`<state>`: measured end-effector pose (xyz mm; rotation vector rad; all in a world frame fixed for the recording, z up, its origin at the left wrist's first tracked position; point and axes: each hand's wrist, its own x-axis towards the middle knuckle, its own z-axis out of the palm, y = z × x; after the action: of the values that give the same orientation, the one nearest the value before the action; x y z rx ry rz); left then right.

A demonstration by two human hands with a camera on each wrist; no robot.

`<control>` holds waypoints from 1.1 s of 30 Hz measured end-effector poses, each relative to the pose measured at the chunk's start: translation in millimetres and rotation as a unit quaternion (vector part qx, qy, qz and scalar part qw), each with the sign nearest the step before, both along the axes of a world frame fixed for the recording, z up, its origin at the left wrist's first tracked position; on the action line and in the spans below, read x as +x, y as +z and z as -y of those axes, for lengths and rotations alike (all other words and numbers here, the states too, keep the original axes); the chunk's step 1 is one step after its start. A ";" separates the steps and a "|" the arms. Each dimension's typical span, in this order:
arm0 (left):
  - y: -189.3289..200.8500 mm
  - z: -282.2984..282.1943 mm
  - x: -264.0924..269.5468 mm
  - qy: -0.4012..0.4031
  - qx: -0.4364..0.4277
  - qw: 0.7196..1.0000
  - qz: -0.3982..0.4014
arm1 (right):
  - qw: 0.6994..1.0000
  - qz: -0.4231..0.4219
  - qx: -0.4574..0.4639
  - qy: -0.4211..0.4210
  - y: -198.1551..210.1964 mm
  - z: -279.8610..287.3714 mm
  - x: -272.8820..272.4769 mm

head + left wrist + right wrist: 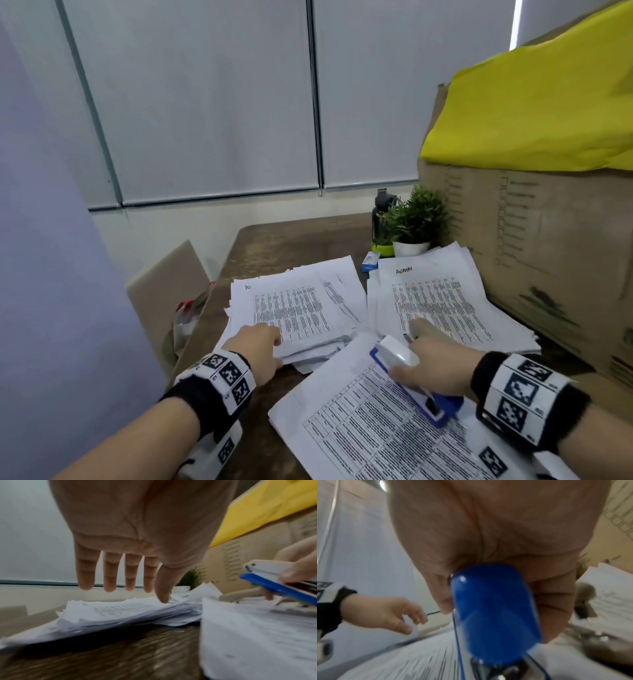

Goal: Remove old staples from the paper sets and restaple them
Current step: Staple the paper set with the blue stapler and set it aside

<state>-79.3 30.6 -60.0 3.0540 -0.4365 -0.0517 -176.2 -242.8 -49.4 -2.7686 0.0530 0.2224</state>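
My right hand [433, 368] grips a blue and white stapler [407, 373] over the upper edge of a printed paper set [376, 431] lying near me. In the right wrist view the stapler's blue body [494, 612] fills the middle, with the fingers curled round it. My left hand [257, 346] reaches out with straight fingers [109, 573] over the left paper stack [294, 308], the thumb [163, 588] touching its top sheet [123, 608]. A second paper stack [442, 301] lies at the right, beyond the stapler.
A large cardboard box [534, 233] with a yellow sheet [534, 102] on top stands at the right. A small potted plant [412, 222], a dark bottle [380, 216] and a small blue box [370, 262] sit at the back. A beige chair [164, 294] is left of the brown table [291, 240].
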 end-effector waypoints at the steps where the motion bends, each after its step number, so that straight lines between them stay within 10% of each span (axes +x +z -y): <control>1: -2.7 -0.3 4.2 0.006 0.006 1.000 -0.005 | 0.999 -0.031 -0.028 0.010 -3.4 -2.6 1.3; 29: -16.7 -4.4 23.5 0.014 0.003 0.996 -0.083 | 0.992 -0.095 0.081 -0.035 -11.2 7.3 -12.4; 33: -11.1 4.8 24.2 -0.001 -0.027 0.998 -0.060 | 0.993 0.008 0.116 -0.004 5.1 22.0 -8.0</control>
<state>-55.1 25.8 -71.1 2.9762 -0.4253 -0.2190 -184.2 -264.8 -44.4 -2.5376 0.0315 0.1902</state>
